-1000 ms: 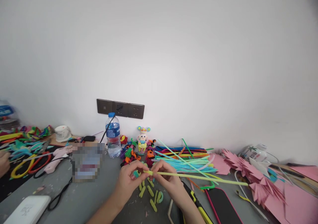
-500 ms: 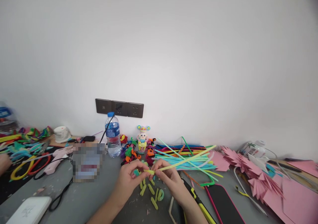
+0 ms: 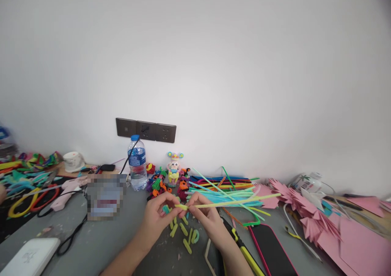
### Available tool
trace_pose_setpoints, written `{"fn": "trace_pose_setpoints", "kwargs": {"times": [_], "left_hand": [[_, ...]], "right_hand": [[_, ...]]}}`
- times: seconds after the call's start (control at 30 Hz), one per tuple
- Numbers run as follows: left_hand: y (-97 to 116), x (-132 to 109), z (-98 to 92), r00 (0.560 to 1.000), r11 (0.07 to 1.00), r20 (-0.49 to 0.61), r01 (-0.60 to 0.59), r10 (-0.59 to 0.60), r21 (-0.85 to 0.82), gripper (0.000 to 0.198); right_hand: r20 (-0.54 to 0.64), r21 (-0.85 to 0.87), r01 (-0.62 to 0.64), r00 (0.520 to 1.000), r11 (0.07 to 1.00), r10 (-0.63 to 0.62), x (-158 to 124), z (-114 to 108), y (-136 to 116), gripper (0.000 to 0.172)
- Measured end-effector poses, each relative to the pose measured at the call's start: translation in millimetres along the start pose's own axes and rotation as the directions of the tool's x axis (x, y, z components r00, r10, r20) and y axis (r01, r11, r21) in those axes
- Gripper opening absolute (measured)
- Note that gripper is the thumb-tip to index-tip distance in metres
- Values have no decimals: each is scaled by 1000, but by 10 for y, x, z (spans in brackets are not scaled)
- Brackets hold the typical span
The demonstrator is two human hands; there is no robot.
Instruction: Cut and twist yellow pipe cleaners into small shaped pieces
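Operating from a distance, I viewed a handicraft workplace, resembling a small craft workshop; whether it belonged to a home or a business, I could not tell. A grey tabletop [image 3: 105, 237] stood against a plain white wall [image 3: 214, 72] fitted with a dark socket panel [image 3: 146, 130]. The setting was identified by bundled coloured pipe cleaners [image 3: 214, 197], pleated pink paper [image 3: 310, 225], a pale pink glue gun [image 3: 64, 195], a small decorated figurine [image 3: 173, 176], and a yellow-green pipe cleaner [image 3: 214, 205] held above scattered short pieces [image 3: 187, 246].

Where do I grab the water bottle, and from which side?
Wrap around the blue label of the water bottle, probably from the picture's right: it stands upright with a rounded body, and a black cord slants across its upper left.
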State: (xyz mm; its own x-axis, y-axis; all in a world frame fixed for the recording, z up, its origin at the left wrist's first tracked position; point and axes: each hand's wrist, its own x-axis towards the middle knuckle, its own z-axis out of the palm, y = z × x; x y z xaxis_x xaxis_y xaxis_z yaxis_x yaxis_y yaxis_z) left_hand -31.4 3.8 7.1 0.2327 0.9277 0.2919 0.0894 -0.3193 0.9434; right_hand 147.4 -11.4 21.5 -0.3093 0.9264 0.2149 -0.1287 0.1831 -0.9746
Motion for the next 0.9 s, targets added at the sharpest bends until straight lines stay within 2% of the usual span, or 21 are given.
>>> {"fn": "trace_pose_setpoints", "kwargs": {"times": [0.2, 0.43, 0.67, 0.9], "left_hand": [[8, 16, -2, 999, 999, 30, 18, -17, -29, 18], [90, 21, 15, 993, 983, 109, 59, -40, -176, 23], [56, 28, 11, 995, 985, 95, 54, -38, -166, 23], [55, 7, 28, 990, 961, 139, 53, -16, -270, 21]], "right_hand": [[13, 24, 4, 1000, 1000, -5, -9, -37, 17, 23], [97, 180, -40, 995, 983, 22, -44, -140, 127, 17], [85, 218, -43, 996, 975, 25, -35, -114, 146, 15], [224, 357, -156, 971, 921, 78, -39, -52, 128, 25]]}}
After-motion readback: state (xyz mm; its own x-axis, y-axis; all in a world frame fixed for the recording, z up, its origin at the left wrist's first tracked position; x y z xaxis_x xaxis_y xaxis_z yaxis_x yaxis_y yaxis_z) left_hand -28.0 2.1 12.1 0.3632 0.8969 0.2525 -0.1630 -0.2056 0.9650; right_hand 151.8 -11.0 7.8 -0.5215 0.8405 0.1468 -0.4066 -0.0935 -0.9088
